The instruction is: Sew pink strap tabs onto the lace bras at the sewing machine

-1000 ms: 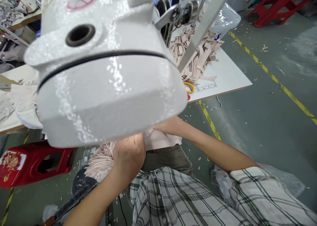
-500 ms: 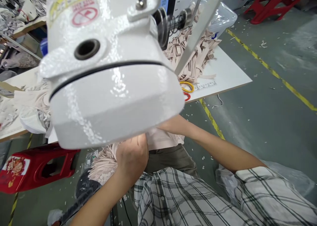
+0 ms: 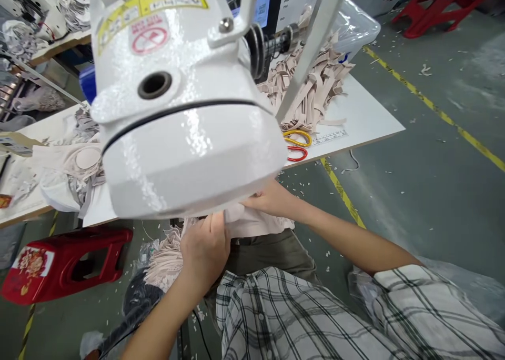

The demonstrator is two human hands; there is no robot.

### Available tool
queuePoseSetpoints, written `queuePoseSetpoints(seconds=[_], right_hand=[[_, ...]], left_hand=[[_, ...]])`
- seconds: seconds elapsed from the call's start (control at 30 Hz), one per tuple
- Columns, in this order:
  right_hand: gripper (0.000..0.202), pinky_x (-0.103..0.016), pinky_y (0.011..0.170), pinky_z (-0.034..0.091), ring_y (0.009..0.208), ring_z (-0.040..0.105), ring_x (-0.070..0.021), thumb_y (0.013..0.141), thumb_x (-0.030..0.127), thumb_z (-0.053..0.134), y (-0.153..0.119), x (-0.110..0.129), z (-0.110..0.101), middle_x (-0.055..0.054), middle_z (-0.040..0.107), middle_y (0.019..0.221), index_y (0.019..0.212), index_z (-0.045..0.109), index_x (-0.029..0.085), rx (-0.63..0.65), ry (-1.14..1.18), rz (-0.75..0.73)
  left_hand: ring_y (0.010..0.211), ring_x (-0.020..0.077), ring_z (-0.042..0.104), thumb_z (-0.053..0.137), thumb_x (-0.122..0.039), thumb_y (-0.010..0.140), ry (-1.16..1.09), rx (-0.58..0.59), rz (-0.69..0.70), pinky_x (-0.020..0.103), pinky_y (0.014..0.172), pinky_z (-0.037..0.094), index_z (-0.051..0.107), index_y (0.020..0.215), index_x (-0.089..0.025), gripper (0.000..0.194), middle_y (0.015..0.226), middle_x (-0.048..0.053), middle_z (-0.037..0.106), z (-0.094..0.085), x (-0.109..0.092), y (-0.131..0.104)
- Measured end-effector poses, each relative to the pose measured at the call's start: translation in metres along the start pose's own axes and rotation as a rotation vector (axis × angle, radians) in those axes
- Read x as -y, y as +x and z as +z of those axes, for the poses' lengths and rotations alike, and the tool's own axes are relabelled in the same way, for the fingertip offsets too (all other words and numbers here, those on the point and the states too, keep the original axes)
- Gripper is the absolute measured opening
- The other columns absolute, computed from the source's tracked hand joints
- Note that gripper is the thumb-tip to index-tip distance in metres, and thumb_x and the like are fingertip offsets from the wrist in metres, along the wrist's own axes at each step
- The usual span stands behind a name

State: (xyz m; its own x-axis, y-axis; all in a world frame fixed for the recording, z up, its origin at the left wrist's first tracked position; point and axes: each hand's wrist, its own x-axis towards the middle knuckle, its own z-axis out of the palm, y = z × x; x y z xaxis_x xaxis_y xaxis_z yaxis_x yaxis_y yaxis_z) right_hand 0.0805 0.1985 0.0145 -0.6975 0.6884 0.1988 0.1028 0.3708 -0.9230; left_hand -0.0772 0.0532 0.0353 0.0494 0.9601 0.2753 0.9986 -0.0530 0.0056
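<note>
A white sewing machine head (image 3: pixel 193 155) fills the upper middle and covers the needle area. Just below its front edge, my left hand (image 3: pixel 205 247) is closed, its fingers curled on a pale pink piece of fabric (image 3: pixel 258 226). My right hand (image 3: pixel 270 198) grips the same fabric from the right, its fingertips partly hidden by the machine. The fabric hangs over my lap between both hands. A bundle of pale pink lace-edged pieces (image 3: pixel 168 260) hangs left of my left hand.
Yellow-handled scissors (image 3: pixel 298 138), a red handle (image 3: pixel 298 153) and a clear ruler (image 3: pixel 329 136) lie on the white table (image 3: pixel 371 112) at right, near a heap of beige straps (image 3: pixel 315 91). Cut fabric pieces (image 3: pixel 79 162) lie left. A red stool (image 3: pixel 71 262) stands lower left.
The view has shifted slightly, so the machine head sits a little further right and higher. My right hand shows more below the machine's edge. Both hands still hold the fabric.
</note>
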Motion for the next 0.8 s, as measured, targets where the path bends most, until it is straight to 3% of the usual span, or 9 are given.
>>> queuePoseSetpoints(seconds=[0.1,0.2,0.3,0.4,0.53,0.6,0.67,0.73,0.8], right_hand=[[0.044,-0.03,0.07,0.055,0.087,0.065,-0.0171,0.086,0.031,0.062,-0.005,-0.009,0.002,-0.009,0.063,0.131,0.13,0.062,0.024,-0.02,0.013,0.008],[0.047,-0.028,0.067,0.052,0.072,0.059,-0.0126,0.087,0.038,0.064,-0.014,-0.024,-0.001,-0.009,0.066,0.118,0.131,0.057,0.022,-0.104,-0.061,0.021],[0.029,-0.025,0.061,0.044,0.067,0.056,-0.0127,0.09,0.041,0.06,-0.027,-0.032,-0.003,-0.003,0.068,0.09,0.11,0.065,0.02,-0.08,-0.216,0.042],[0.031,-0.024,0.058,0.038,0.062,0.055,-0.0126,0.097,0.04,0.049,-0.05,-0.019,0.001,0.0,0.062,0.067,0.083,0.065,0.019,0.031,-0.266,0.004],[0.035,-0.023,0.054,0.036,0.055,0.049,-0.0099,0.098,0.041,0.048,-0.09,0.024,0.015,0.003,0.055,0.06,0.074,0.061,0.019,0.238,-0.057,0.015],[0.035,-0.022,0.053,0.036,0.055,0.046,-0.0093,0.098,0.043,0.05,-0.099,0.039,0.026,0.003,0.051,0.06,0.074,0.06,0.019,0.294,0.109,0.049],[0.031,-0.022,0.058,0.04,0.062,0.05,-0.0104,0.095,0.047,0.054,-0.095,0.04,0.042,0.001,0.056,0.07,0.084,0.064,0.019,0.325,0.255,0.101],[0.038,-0.025,0.069,0.048,0.079,0.058,-0.014,0.086,0.053,0.065,-0.08,0.028,0.065,-0.003,0.063,0.091,0.105,0.065,0.02,0.372,0.428,0.191],[0.055,-0.031,0.081,0.053,0.093,0.061,-0.0173,0.079,0.06,0.07,-0.061,0.01,0.09,-0.007,0.064,0.106,0.117,0.061,0.021,0.375,0.683,0.338]], left_hand=[[0.066,0.0174,0.066,0.046,-0.025,0.098,-0.185,0.021,-0.15,0.027,0.056,0.039,0.059,0.118,-0.018,0.024,0.076,0.002,0.07,0.0,0.002,-0.006],[0.08,0.0178,0.068,0.048,-0.037,0.098,-0.508,0.022,-0.362,0.025,0.06,0.046,0.057,0.115,-0.019,0.026,0.091,0.005,0.071,0.0,0.007,-0.01],[0.089,0.0188,0.067,0.048,-0.042,0.097,-0.754,0.084,-0.463,0.027,0.071,0.052,0.06,0.108,-0.019,0.029,0.101,0.008,0.07,-0.002,0.017,-0.011],[0.096,0.0225,0.066,0.054,-0.043,0.093,-0.838,0.26,-0.394,0.035,0.084,0.052,0.066,0.105,-0.019,0.029,0.106,0.008,0.071,-0.008,0.023,-0.008],[0.087,0.0209,0.066,0.056,-0.041,0.093,-1.123,0.492,-0.243,0.032,0.077,0.052,0.069,0.098,-0.018,0.027,0.096,0.006,0.072,-0.017,0.021,-0.012],[0.073,0.0167,0.062,0.05,-0.042,0.096,-1.235,0.519,-0.261,0.027,0.065,0.05,0.068,0.088,-0.017,0.032,0.081,0.004,0.068,-0.022,0.023,-0.019],[0.067,0.0147,0.059,0.05,-0.044,0.096,-1.199,0.444,-0.34,0.025,0.061,0.047,0.066,0.082,-0.017,0.035,0.074,0.002,0.064,-0.029,0.03,-0.029],[0.07,0.0148,0.059,0.052,-0.043,0.096,-1.103,0.382,-0.414,0.025,0.064,0.046,0.068,0.084,-0.017,0.032,0.077,0.001,0.066,-0.035,0.041,-0.037],[0.073,0.0156,0.06,0.051,-0.043,0.096,-1.027,0.414,-0.426,0.026,0.065,0.046,0.069,0.087,-0.018,0.032,0.081,0.002,0.068,-0.038,0.051,-0.041]])
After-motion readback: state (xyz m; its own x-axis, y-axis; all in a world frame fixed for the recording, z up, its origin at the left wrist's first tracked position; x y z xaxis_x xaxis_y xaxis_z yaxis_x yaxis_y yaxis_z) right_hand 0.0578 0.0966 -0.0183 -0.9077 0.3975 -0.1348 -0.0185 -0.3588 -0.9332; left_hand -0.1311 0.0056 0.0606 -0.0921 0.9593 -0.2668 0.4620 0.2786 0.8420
